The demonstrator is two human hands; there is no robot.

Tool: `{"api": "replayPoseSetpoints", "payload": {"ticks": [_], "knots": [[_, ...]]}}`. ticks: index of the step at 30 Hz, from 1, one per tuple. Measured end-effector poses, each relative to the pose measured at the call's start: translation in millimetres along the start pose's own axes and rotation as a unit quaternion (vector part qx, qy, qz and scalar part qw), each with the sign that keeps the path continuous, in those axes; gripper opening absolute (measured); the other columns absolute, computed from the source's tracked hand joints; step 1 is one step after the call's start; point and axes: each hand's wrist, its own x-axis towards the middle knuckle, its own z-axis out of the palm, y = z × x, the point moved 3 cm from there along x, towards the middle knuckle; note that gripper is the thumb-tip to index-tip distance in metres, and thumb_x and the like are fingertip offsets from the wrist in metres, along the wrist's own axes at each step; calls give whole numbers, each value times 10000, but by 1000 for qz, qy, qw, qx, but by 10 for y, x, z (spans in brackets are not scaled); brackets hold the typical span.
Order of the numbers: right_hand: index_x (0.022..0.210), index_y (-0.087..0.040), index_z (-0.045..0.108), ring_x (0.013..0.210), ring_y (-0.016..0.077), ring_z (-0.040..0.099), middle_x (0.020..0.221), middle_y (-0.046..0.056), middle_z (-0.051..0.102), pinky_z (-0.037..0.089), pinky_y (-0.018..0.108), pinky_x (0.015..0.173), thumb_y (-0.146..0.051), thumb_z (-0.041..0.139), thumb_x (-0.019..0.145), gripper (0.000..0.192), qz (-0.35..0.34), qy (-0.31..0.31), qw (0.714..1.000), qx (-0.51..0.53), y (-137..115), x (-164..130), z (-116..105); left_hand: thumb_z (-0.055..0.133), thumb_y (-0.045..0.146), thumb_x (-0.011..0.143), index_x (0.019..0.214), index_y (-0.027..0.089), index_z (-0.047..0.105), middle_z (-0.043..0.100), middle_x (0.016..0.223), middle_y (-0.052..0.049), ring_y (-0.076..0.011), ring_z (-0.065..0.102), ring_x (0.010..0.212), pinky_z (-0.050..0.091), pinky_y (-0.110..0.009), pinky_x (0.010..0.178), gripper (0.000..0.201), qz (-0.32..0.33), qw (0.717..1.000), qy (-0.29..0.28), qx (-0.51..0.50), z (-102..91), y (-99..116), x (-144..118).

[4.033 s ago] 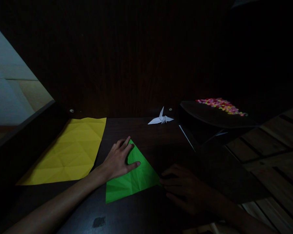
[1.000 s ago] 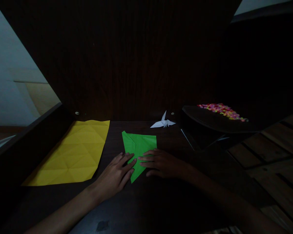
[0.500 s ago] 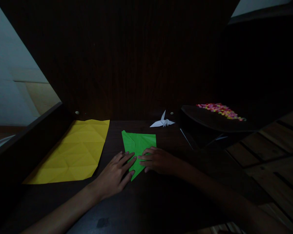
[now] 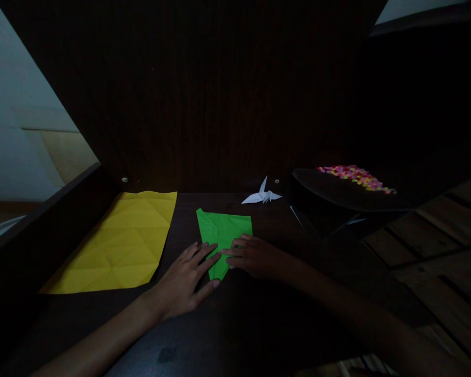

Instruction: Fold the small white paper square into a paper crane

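A partly folded sheet of green paper (image 4: 228,223) lies on the dark wooden surface, with flaps along its left side and a narrow lower end. Across its lower left edge rests my left hand (image 4: 184,280), open, fingers spread and the thumb at the lower end. From the right, my right hand (image 4: 251,256) lies over the sheet's right edge with its fingers stretched out; its thumb is hidden. The fingertips of both hands nearly meet at the middle of the paper. Just behind stands a white origami crane (image 4: 261,197).
A large creased yellow sheet (image 4: 129,241) lies to the left beside a low dark side board (image 4: 63,199). A dark upright panel (image 4: 220,104) stands at the back. At right, a dark curved surface (image 4: 322,188) bears small pink and yellow pieces (image 4: 357,178).
The green paper's lower tip, pointed before, now looks blunter and shorter. My left thumb has shifted slightly right and down along it. My right thumb has gone out of sight.
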Motion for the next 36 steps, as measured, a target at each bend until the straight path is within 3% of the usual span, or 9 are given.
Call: {"api": "replayPoseSetpoints", "payload": {"ticks": [6, 14, 17, 23, 29, 36], "knots": [[980, -164, 649, 1008, 231, 537, 1158, 68, 682, 404, 372, 837, -158, 540, 948, 114, -1, 11, 1000, -7, -22, 81, -51, 465, 303, 980, 1448, 219, 425, 431, 1500, -116, -332, 388, 1371, 353, -577, 1096, 477, 18, 1000, 9, 5, -11, 6, 7], [955, -145, 621, 935, 233, 515, 911, 67, 658, 377, 370, 863, -153, 510, 948, 111, -9, 21, 1000, -20, -52, 223, -114, 493, 328, 956, 1441, 172, 386, 478, 1455, -148, -333, 427, 1340, 368, -560, 1092, 521, 9, 999, 28, -13, -14, 2, -3], [944, -144, 618, 946, 235, 510, 908, 76, 647, 364, 378, 887, -148, 494, 947, 124, -16, 30, 999, -26, -49, 263, -119, 509, 331, 941, 1408, 133, 361, 511, 1411, -166, -321, 443, 1322, 374, -541, 1098, 529, 1, 999, 39, -27, -17, 2, -4], [887, -146, 619, 960, 235, 514, 911, 61, 634, 365, 382, 902, -165, 506, 941, 126, -34, 34, 999, -26, -12, 337, -85, 498, 302, 943, 1131, 179, 497, 532, 1374, -143, -306, 467, 1296, 347, -549, 1119, 225, 8, 999, 30, -22, -5, 3, -19], [929, -135, 626, 976, 247, 524, 941, 71, 647, 360, 411, 929, -157, 527, 919, 103, -49, 27, 998, -28, 16, 441, -82, 480, 261, 949, 1077, 199, 510, 590, 1288, -106, -290, 485, 1282, 347, -533, 1133, 145, -5, 998, 24, -50, -70, 36, -10], [938, -112, 638, 965, 255, 544, 924, 91, 658, 374, 421, 936, -187, 576, 897, 105, -51, -2, 998, -32, 22, 535, -97, 534, 360, 934, 1114, 192, 531, 618, 1221, -118, -312, 520, 1237, 380, -546, 1102, 247, -8, 997, 37, -69, -63, 29, 6]]}}
